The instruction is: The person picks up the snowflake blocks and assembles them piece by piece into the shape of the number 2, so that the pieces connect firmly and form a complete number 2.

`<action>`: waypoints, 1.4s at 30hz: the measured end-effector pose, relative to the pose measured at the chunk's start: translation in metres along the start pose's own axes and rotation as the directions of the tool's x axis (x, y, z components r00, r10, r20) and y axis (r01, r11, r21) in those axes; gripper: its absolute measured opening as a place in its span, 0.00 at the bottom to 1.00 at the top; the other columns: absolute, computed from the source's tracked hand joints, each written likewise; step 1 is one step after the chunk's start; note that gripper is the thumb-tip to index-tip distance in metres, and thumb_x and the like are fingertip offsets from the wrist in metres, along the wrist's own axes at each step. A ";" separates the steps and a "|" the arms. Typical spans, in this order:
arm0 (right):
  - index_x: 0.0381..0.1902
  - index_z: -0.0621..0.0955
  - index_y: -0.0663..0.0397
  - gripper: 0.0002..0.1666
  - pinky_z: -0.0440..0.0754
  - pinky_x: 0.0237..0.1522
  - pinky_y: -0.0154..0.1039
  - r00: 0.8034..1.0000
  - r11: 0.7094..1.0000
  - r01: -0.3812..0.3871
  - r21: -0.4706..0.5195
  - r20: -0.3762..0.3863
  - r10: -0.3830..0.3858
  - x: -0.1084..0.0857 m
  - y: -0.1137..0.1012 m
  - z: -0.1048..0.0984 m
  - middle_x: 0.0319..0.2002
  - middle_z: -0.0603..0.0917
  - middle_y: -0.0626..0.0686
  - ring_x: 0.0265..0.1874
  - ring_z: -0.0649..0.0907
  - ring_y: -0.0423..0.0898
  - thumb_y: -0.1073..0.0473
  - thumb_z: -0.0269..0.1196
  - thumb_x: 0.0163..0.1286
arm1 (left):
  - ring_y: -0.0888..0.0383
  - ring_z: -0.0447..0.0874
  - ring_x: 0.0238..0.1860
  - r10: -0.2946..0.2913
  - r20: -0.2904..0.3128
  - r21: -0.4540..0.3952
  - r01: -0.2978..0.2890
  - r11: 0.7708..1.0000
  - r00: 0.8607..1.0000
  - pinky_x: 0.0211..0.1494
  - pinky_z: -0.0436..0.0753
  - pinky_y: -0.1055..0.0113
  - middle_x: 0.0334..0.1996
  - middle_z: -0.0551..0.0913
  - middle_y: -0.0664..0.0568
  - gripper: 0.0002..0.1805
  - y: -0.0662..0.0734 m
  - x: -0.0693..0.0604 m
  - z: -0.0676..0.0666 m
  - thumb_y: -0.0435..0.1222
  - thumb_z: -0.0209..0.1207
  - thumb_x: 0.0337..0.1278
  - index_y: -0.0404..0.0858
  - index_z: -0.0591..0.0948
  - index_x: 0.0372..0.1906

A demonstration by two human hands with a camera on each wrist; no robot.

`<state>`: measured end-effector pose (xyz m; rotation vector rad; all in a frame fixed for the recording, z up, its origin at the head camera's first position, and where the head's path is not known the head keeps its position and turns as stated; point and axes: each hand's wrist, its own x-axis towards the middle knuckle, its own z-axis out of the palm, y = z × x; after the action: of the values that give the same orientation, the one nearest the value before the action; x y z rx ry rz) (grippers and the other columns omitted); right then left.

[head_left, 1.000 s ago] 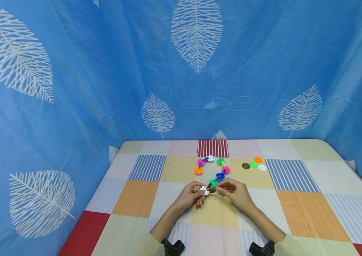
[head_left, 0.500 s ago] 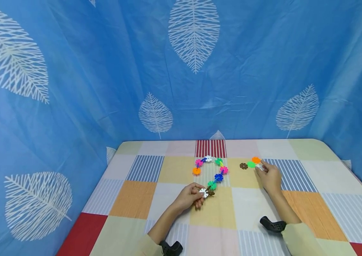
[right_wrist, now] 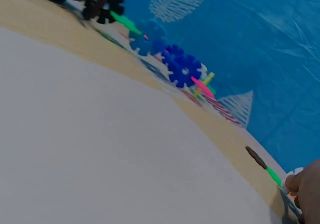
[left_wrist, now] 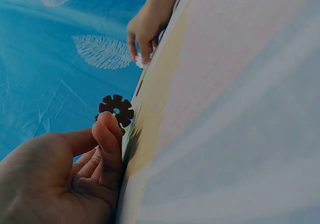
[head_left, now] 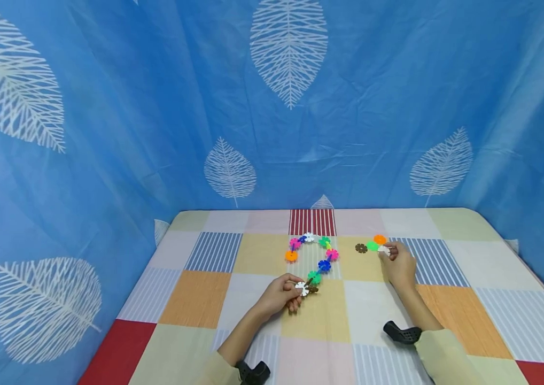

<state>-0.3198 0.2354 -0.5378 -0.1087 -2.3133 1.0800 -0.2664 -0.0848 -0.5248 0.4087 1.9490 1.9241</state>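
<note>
A chain of interlocking flower-shaped plastic discs (head_left: 324,266) curves over the cloth in the head view, in orange, pink, blue, white, green, yellow and brown. My left hand (head_left: 278,295) pinches the white disc (head_left: 302,289) at its near end, between thumb and fingers. Beside that lies a brown disc (left_wrist: 125,115), seen close in the left wrist view. To the right, my right hand (head_left: 401,266) pinches a loose white disc (head_left: 384,251) with its fingertips. Next to it lie a green disc (head_left: 372,246), an orange disc (head_left: 380,239) and a brown disc (head_left: 360,248).
A patchwork-patterned cloth (head_left: 310,326) covers the table. Behind and at both sides hangs a blue curtain (head_left: 368,107) with white leaf prints. The chain's far end is an orange disc (head_left: 291,256).
My right hand has left the chain, moved right to the loose discs and taken hold of the white one. My left hand keeps its hold on the chain's end.
</note>
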 end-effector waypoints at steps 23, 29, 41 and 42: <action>0.37 0.71 0.73 0.11 0.83 0.28 0.46 0.818 0.583 -0.509 0.633 0.568 0.098 -0.086 -0.091 0.037 0.24 0.83 0.60 0.20 0.84 0.49 0.73 0.61 0.59 | 0.65 0.69 0.14 -0.035 -0.015 -0.114 0.033 0.993 0.999 0.17 0.70 0.76 0.18 0.76 0.52 0.14 0.002 0.000 -0.001 0.28 0.51 0.62 0.26 0.68 0.51; 0.37 0.71 0.75 0.12 0.83 0.30 0.46 0.798 0.577 -0.537 0.615 0.593 0.111 -0.087 -0.096 0.036 0.25 0.83 0.63 0.21 0.84 0.50 0.72 0.61 0.59 | 0.65 0.69 0.14 -0.016 -0.012 -0.096 0.015 0.995 1.000 0.17 0.70 0.76 0.19 0.76 0.52 0.14 -0.001 0.000 0.000 0.28 0.52 0.63 0.27 0.67 0.51; 0.38 0.72 0.75 0.10 0.83 0.31 0.45 0.763 0.577 -0.583 0.571 0.628 0.150 -0.087 -0.099 0.037 0.25 0.83 0.62 0.21 0.84 0.50 0.73 0.59 0.61 | 0.65 0.68 0.15 0.054 -0.011 -0.054 -0.055 0.997 0.998 0.18 0.68 0.76 0.18 0.74 0.49 0.12 0.020 -0.011 0.009 0.22 0.48 0.61 0.20 0.66 0.48; 0.38 0.71 0.76 0.11 0.83 0.31 0.44 0.762 0.579 -0.583 0.570 0.630 0.148 -0.087 -0.099 0.038 0.25 0.83 0.62 0.21 0.84 0.50 0.73 0.59 0.61 | 0.65 0.68 0.15 0.059 -0.008 -0.056 -0.059 0.997 0.998 0.18 0.68 0.76 0.18 0.74 0.49 0.11 0.020 -0.012 0.009 0.22 0.48 0.62 0.20 0.65 0.47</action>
<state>-0.2511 0.1168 -0.5256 0.0140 -2.0863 2.5045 -0.2529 -0.0816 -0.5041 0.4498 1.9023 2.0139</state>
